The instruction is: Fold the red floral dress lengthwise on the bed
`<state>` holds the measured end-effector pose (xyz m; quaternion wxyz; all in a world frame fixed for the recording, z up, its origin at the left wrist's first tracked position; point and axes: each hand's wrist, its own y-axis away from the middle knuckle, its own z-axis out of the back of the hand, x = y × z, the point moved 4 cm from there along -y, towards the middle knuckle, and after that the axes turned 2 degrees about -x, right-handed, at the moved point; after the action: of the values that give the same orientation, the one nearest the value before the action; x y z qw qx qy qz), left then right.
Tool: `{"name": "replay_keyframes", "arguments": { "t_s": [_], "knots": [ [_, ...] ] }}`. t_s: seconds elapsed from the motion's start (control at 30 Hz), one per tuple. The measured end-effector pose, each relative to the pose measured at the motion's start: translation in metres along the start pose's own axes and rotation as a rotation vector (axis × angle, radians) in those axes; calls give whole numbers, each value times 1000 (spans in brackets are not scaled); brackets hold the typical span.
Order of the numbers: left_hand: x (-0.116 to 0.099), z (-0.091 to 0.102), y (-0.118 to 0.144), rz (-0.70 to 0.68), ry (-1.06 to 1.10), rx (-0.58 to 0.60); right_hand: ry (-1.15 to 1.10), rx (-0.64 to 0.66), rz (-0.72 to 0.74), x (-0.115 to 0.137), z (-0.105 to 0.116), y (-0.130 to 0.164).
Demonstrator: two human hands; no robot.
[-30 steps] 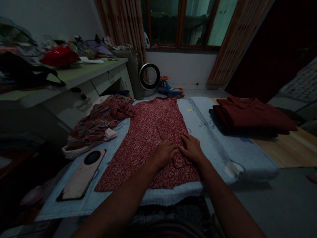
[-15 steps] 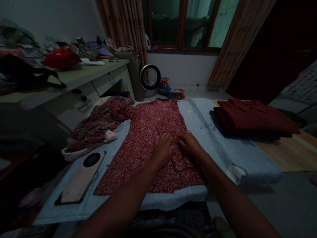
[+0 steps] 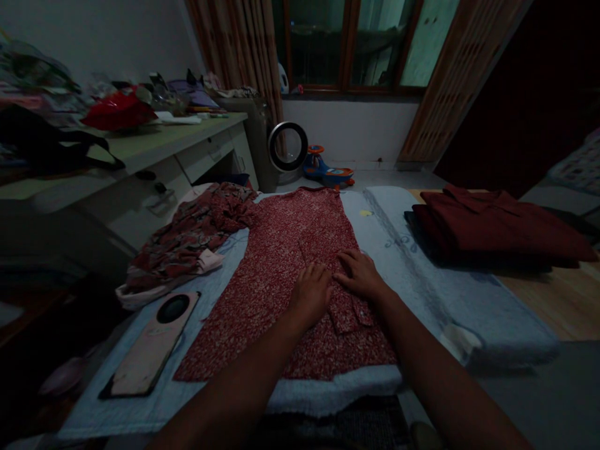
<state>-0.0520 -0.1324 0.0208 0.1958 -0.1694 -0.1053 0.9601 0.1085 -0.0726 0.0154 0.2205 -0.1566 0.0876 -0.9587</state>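
A red garment with a small white print (image 3: 276, 275) lies spread flat on a pale blue padded cloth (image 3: 422, 281). My left hand (image 3: 310, 294) rests palm down on the garment's middle, fingers together. My right hand (image 3: 360, 274) lies flat just beside it, on a folded-over flap of the same fabric. Both hands press on the cloth and grip nothing.
A crumpled red patterned garment (image 3: 187, 240) lies to the left, and a pink phone (image 3: 152, 344) lies face down near the front left. A stack of folded dark red clothes (image 3: 497, 225) sits at the right. A cluttered desk (image 3: 140, 147), a ring fan (image 3: 287, 147) and a toy (image 3: 328, 172) stand behind.
Both hands have slid a little farther up the red garment, staying flat and side by side. The view has shifted slightly.
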Motion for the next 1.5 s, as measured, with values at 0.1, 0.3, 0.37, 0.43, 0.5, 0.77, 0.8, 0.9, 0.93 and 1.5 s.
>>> {"name": "replay_keyframes", "arguments": {
  "t_s": [0.1,0.3,0.37,0.43,0.5,0.77,0.8,0.9,0.93,1.5],
  "knots": [
    [1,-1,1,9,3,-3,42,37,-65,-3,-3,2],
    [7,5,-2,5,63,-65,72,-5,-137,-5,-3,4],
    [9,8,-4,0,88,-90,41,-74,-96,-4,1,3],
    [12,10,-7,2,86,-110,-8,-125,-22,-1,6,1],
    [13,9,-8,11,70,-110,-57,-121,57,4,8,0],
    [15,5,-4,36,56,-53,-57,-50,69,3,1,0],
    [14,5,-4,35,59,-52,-43,-42,48,1,0,1],
    [14,7,-4,29,65,-55,3,-2,4,-3,-2,2],
    [14,7,-4,29,65,-56,16,13,2,-3,-1,2],
    [16,5,-4,37,71,-26,-99,74,107,-5,-7,-63]
  ]
}}
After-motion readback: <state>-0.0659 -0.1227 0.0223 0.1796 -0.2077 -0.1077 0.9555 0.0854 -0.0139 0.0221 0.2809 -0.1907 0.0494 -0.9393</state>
